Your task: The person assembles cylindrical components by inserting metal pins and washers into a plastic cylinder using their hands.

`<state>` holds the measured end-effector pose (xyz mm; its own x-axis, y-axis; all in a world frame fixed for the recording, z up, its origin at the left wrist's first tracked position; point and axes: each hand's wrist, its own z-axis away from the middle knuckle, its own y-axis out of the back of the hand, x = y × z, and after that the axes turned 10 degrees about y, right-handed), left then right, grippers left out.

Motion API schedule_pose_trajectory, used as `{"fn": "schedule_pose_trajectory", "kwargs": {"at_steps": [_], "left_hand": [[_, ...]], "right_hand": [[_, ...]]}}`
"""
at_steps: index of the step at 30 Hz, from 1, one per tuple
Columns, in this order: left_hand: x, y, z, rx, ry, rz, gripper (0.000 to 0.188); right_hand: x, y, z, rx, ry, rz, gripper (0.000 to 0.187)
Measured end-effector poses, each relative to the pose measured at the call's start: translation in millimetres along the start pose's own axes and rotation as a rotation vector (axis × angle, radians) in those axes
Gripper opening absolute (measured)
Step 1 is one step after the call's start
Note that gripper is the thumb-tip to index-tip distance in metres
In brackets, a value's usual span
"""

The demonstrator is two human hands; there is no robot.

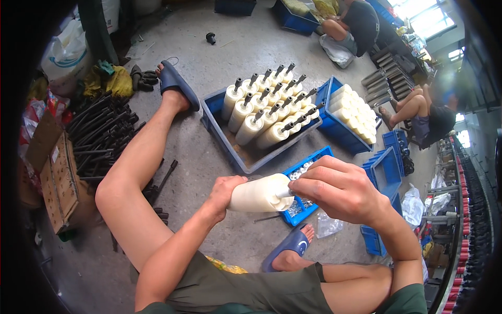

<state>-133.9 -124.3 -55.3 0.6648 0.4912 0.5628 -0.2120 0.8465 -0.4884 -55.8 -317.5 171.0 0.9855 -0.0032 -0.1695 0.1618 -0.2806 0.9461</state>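
My left hand [224, 191] grips the near end of a cream plastic roller [261, 193], held level above the floor. My right hand [337, 188] pinches at the roller's other end, fingers around a small part I cannot make out. Just beneath the hands lies a small blue tray [325, 153] of little white and metal pieces. Ahead stands a blue crate [222, 137] holding several cream rollers [259, 118] with black shafts sticking out. To its right, a second blue crate [334, 131] is packed with plain cream rollers [356, 112].
A heap of black metal rods [102, 133] and a cardboard box [60, 180] lie at the left. My bare legs in blue sandals [179, 85] spread across the concrete floor. Empty blue trays [389, 167] are stacked at the right. Two other people [355, 23] sit working farther back.
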Motion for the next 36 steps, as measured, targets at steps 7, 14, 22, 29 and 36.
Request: {"fn": "schedule_pose_trajectory", "kwargs": {"at_steps": [7, 14, 22, 29, 36], "left_hand": [[14.2, 4.7, 7.9, 0.057, -0.066, -0.064, 0.03], [19.9, 8.6, 11.4, 0.069, -0.091, -0.076, 0.03], [16.3, 12.7, 6.8, 0.097, -0.128, -0.07, 0.03], [17.7, 10.8, 9.5, 0.081, -0.093, -0.069, 0.03], [19.9, 8.7, 13.8, 0.068, -0.086, -0.07, 0.03]], "right_hand": [[0.2, 6.0, -2.5, -0.069, 0.055, 0.087, 0.033], [-1.2, 5.3, -2.0, -0.06, 0.02, 0.077, 0.031], [-2.8, 6.8, -1.9, -0.098, -0.073, 0.087, 0.027], [-0.6, 2.3, 0.6, -0.112, -0.04, 0.102, 0.037], [-1.2, 1.5, 0.4, -0.13, -0.053, 0.049, 0.038]]}}
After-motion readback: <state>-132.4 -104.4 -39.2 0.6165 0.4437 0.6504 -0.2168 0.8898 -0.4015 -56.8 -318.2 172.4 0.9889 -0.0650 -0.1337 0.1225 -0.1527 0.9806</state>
